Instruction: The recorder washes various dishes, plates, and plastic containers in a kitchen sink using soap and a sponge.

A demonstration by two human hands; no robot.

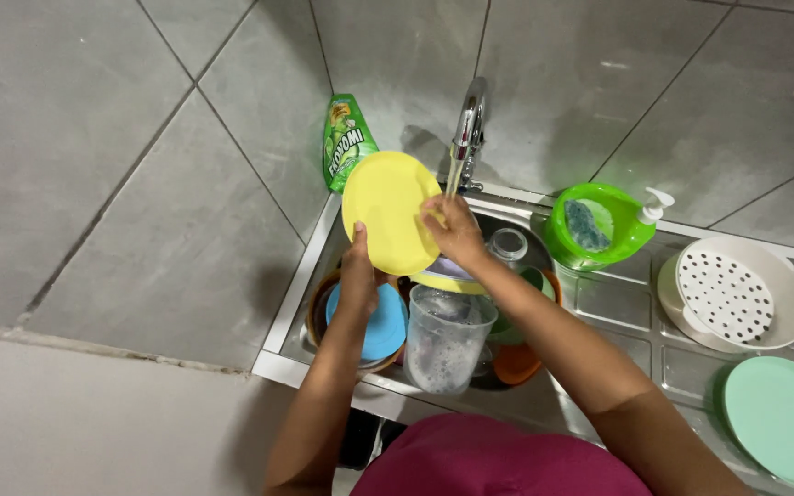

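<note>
Yellow plate (386, 209), blue plate (380, 321)

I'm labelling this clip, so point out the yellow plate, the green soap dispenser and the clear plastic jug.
yellow plate (386, 207): head view, middle of its face.
green soap dispenser (619, 241): head view, its green front wall.
clear plastic jug (443, 344): head view, its soapy side wall.

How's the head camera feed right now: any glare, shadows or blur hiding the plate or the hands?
Head view: even indoor light, sharp on the yellow plate held by the left hand and right hand; soft glare on the chrome tap and grey wall tiles; tap and green pouch cast soft shadows; wide-angle bending at the edges; sink interior dimmer.
</note>
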